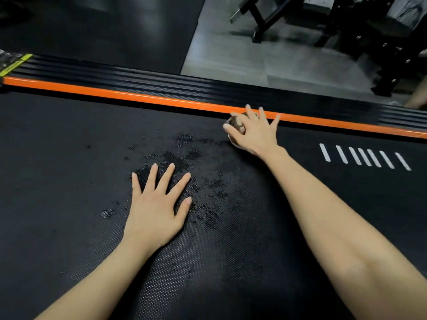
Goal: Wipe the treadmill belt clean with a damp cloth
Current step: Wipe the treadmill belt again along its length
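Note:
The black textured treadmill belt (69, 181) fills the lower view, with dark wet patches (184, 158) across its middle. My left hand (157, 204) lies flat on the belt with fingers spread, over the wet area. My right hand (251, 132) reaches to the far side of the belt, close to the orange strip, and grips a small bunched brownish cloth (235, 125), pressing it onto the belt. Most of the cloth is hidden under the hand.
An orange strip (138, 98) and a ribbed black side rail (161, 79) run along the belt's far edge. White stripe marks (365, 157) are printed on the belt at right. Beyond lie dark floor mats (104, 26), grey floor and black gym equipment frames (381, 42).

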`<state>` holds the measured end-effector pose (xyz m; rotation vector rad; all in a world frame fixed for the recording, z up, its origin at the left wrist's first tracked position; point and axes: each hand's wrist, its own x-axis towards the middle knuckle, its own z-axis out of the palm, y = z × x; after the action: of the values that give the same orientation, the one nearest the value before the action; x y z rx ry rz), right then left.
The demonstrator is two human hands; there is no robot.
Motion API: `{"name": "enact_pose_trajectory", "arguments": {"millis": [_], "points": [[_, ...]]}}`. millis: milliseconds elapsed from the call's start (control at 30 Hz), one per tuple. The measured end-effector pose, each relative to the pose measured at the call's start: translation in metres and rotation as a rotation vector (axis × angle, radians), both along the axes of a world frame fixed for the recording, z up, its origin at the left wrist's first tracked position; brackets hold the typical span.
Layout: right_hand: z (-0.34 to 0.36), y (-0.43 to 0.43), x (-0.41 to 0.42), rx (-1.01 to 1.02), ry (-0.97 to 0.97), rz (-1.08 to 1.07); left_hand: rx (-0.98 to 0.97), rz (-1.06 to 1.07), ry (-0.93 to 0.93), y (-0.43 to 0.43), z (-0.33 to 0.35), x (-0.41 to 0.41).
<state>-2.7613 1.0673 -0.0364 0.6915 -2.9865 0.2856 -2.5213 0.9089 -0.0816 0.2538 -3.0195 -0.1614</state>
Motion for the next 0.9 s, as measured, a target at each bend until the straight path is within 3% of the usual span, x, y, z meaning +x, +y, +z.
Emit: {"name": "enact_pose_trajectory", "arguments": {"millis": [100, 233, 333, 567, 667, 733, 833, 900], "points": [[-0.014, -0.005, -0.001, -0.103, -0.155, -0.004, 0.001, 0.003, 0.006, -0.001, -0.001, -0.001], [-0.024, -0.014, 0.020, -0.162, 0.044, 0.078, 0.010, 0.008, 0.015, -0.001, 0.000, -0.003], [-0.019, -0.006, 0.046, -0.123, 0.058, 0.140, 0.010, 0.010, 0.018, -0.001, 0.000, -0.004], [-0.016, 0.071, 0.229, -0.162, -0.061, 0.587, 0.003, 0.009, 0.010, 0.000, -0.001, -0.005], [-0.022, 0.085, 0.234, -0.114, -0.037, 0.704, -0.004, 0.012, 0.001, -0.002, -0.002, -0.003], [-0.029, 0.065, 0.204, -0.095, 0.023, 0.622, -0.006, 0.010, -0.001, -0.002, -0.003, -0.003], [-0.027, 0.023, 0.161, -0.207, 0.019, 0.221, -0.004, 0.007, -0.010, -0.003, -0.003, -0.003], [-0.028, 0.010, 0.161, -0.249, 0.013, 0.094, -0.006, 0.011, -0.014, -0.004, -0.002, -0.004]]}}
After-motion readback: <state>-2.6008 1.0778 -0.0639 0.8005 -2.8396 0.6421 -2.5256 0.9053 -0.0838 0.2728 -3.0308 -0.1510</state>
